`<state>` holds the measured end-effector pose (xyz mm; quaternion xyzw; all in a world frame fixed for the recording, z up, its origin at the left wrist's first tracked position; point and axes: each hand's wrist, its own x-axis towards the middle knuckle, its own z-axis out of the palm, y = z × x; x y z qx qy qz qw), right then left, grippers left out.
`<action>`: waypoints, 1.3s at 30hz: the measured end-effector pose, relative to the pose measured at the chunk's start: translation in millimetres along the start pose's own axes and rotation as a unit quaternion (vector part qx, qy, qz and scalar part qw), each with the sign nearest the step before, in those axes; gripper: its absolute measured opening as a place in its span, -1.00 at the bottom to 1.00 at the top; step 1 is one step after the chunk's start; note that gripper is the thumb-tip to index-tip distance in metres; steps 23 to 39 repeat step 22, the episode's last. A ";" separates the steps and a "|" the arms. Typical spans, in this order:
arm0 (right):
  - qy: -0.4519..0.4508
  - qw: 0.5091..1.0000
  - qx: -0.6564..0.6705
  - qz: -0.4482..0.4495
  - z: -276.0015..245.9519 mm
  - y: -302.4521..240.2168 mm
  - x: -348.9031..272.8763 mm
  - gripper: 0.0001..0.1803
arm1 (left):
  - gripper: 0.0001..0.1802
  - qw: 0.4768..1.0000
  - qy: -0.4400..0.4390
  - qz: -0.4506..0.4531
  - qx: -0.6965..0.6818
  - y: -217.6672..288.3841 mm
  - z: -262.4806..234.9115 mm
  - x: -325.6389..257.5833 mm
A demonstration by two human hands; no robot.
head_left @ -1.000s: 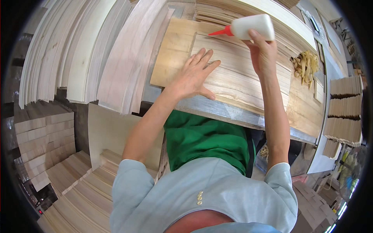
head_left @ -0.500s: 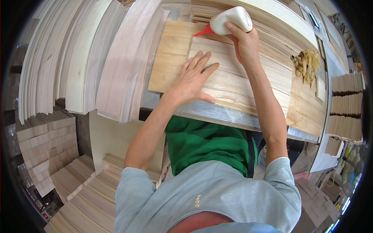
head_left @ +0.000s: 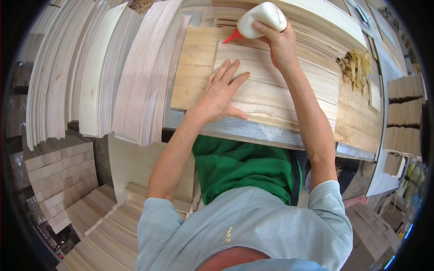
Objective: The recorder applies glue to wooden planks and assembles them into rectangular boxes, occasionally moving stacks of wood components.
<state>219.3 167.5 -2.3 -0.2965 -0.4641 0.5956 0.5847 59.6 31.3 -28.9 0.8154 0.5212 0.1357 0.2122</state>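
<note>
My right hand [head_left: 281,39] grips a white squeeze bottle [head_left: 264,19] tilted on its side. Its red nozzle [head_left: 233,36] points down and left, with the tip at the far left corner of the pale wooden slats [head_left: 275,97]. Several of these slats lie side by side on a yellowish wooden board [head_left: 190,67]. Flat on the slats, near their left end, rests my left hand [head_left: 220,92], its fingers spread and holding nothing. Whether liquid comes out of the nozzle is too small to tell.
Tall stacks of thin wooden boards [head_left: 144,67] stand to the left. Long strips [head_left: 316,27] lie behind the slats. A bundle of tan bands [head_left: 355,67] sits at the right, near a small pale wooden piece [head_left: 374,95]. The bench's metal edge [head_left: 244,131] runs before me.
The bottle in my right hand has shifted slightly left in the picture, its nozzle tip still at the slats' far left corner. The whole view has turned a little; my left hand stays flat.
</note>
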 end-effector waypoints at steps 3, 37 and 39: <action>0.017 0.999 -0.031 -0.002 -13.6 -7.2 -1.6 -0.42 | 0.22 1.000 -0.002 -0.003 -0.002 1.3 0.2 0.8; 0.101 0.970 -0.219 -0.042 -195.1 -118.1 -54.5 -0.45 | 0.23 0.997 -0.053 -0.038 0.037 11.8 -6.6 7.2; 0.101 0.970 -0.219 -0.042 -195.1 -118.1 -54.5 -0.45 | 0.23 0.997 -0.053 -0.038 0.037 11.8 -6.6 7.2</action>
